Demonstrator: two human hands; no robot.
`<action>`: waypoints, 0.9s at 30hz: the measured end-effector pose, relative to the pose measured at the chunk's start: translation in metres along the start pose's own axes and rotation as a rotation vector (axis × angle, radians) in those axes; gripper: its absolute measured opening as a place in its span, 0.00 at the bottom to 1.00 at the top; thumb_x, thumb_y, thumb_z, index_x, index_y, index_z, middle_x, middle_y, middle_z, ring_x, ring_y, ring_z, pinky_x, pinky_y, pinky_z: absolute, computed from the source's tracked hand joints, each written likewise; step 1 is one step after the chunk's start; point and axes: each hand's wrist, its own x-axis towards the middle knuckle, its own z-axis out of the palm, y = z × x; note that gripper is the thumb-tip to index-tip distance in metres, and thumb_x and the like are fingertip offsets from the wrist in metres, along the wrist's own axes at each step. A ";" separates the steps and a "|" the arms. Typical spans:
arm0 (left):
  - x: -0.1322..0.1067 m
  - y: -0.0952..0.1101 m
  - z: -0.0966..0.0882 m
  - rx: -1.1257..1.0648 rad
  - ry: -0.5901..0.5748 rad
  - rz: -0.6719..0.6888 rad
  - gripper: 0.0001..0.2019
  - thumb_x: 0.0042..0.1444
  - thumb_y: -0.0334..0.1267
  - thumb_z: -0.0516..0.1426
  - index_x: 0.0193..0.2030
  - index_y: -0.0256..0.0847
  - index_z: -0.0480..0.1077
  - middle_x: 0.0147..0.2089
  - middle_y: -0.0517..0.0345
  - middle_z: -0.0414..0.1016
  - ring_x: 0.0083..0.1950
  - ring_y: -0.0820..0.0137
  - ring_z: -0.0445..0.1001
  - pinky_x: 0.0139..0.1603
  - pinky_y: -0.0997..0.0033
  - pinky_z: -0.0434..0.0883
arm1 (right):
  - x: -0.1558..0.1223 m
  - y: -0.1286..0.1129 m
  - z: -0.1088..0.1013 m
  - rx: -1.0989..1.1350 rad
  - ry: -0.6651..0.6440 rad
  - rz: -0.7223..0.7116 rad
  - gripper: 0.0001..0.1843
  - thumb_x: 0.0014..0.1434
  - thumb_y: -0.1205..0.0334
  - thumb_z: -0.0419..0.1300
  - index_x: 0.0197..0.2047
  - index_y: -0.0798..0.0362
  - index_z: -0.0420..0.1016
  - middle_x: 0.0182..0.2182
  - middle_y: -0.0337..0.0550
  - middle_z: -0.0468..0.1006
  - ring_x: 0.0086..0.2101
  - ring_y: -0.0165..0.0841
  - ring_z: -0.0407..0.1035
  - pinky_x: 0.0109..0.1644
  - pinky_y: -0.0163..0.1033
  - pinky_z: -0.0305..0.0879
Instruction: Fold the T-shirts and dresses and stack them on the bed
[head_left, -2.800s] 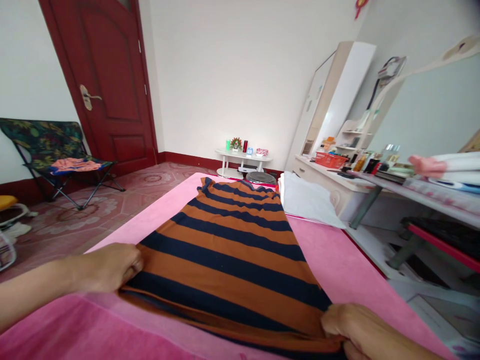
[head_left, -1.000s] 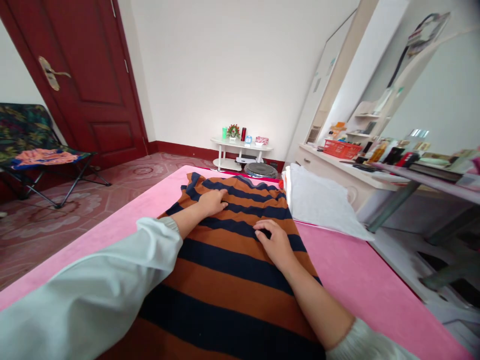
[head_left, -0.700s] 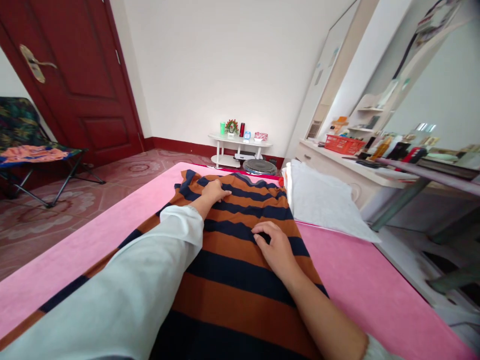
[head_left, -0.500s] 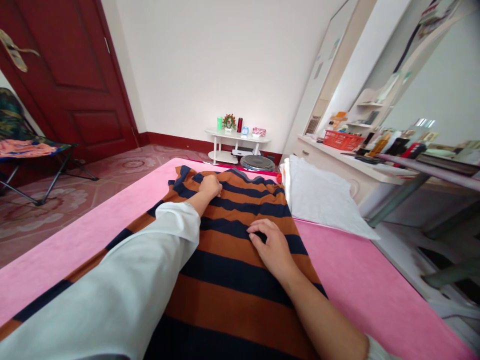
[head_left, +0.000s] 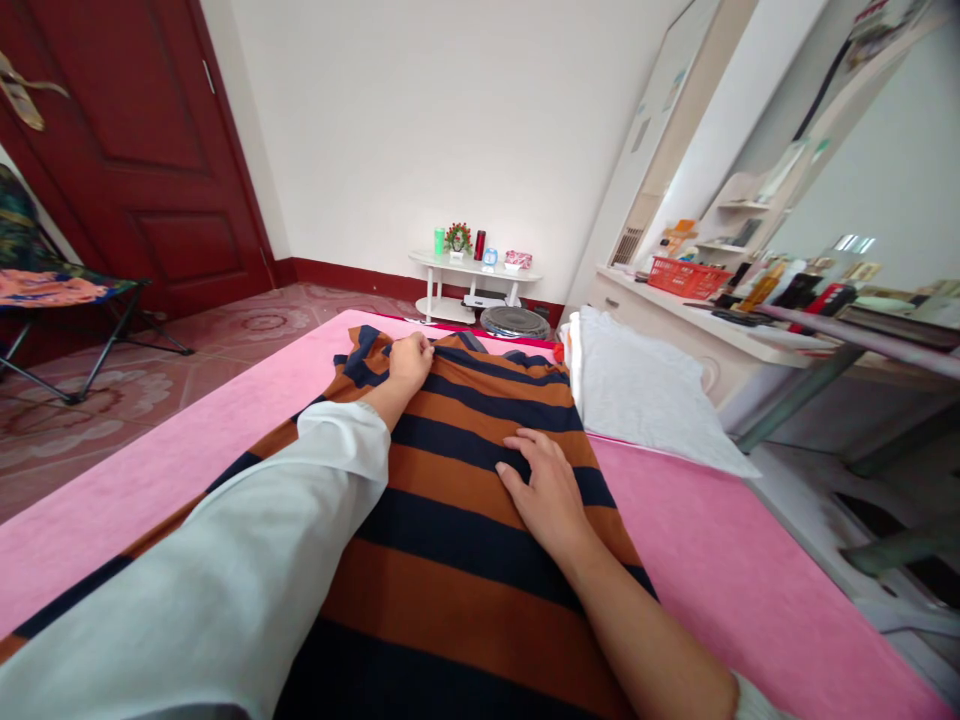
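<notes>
A brown and navy striped garment (head_left: 465,520) lies spread out over the pink bed cover (head_left: 697,560). Near its far end, my left hand (head_left: 411,360) is closed with its fingertips pinching the fabric, and small folds run from the grip. My right hand (head_left: 544,490) rests on the middle right of the garment, palm down, thumb and fingers apart, holding nothing. The garment's near end runs out of view at the bottom, and my left forearm covers part of its left side.
Folded light grey cloth (head_left: 637,380) lies at the bed's right edge. A dressing table with a red basket (head_left: 686,278) and bottles stands to the right. Beyond the bed are a small white table (head_left: 480,266) and a round dark object (head_left: 515,322). A folding chair (head_left: 75,300) stands left.
My left hand has moved slightly away and to the left, drawing the garment's fabric with it. The fingers of my right hand have spread a little in about the same place.
</notes>
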 end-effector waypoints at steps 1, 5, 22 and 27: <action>-0.004 0.002 0.001 0.005 -0.032 0.032 0.11 0.59 0.37 0.49 0.43 0.36 0.69 0.43 0.48 0.76 0.47 0.64 0.73 0.51 0.67 0.67 | 0.000 0.000 0.001 -0.028 -0.007 0.002 0.18 0.56 0.58 0.57 0.50 0.49 0.72 0.55 0.46 0.68 0.54 0.43 0.60 0.59 0.51 0.55; -0.037 0.018 0.002 -0.008 -0.163 0.185 0.19 0.56 0.43 0.55 0.52 0.36 0.67 0.56 0.47 0.70 0.57 0.63 0.67 0.58 0.67 0.63 | 0.000 0.000 0.002 -0.098 -0.040 -0.011 0.21 0.58 0.57 0.55 0.53 0.51 0.70 0.58 0.48 0.65 0.58 0.44 0.57 0.62 0.52 0.51; -0.143 0.035 -0.012 0.146 -0.287 0.392 0.30 0.60 0.59 0.41 0.64 0.49 0.58 0.70 0.53 0.50 0.70 0.53 0.44 0.66 0.46 0.43 | 0.060 0.009 -0.028 -0.238 -0.079 0.031 0.12 0.60 0.57 0.51 0.36 0.49 0.75 0.34 0.43 0.78 0.37 0.37 0.72 0.40 0.39 0.63; -0.143 0.035 -0.014 0.137 -0.298 0.386 0.31 0.60 0.59 0.40 0.64 0.49 0.58 0.70 0.52 0.49 0.70 0.53 0.43 0.66 0.45 0.43 | 0.141 0.041 -0.034 -0.398 0.078 0.172 0.15 0.56 0.68 0.52 0.45 0.54 0.73 0.40 0.51 0.76 0.41 0.38 0.71 0.43 0.38 0.63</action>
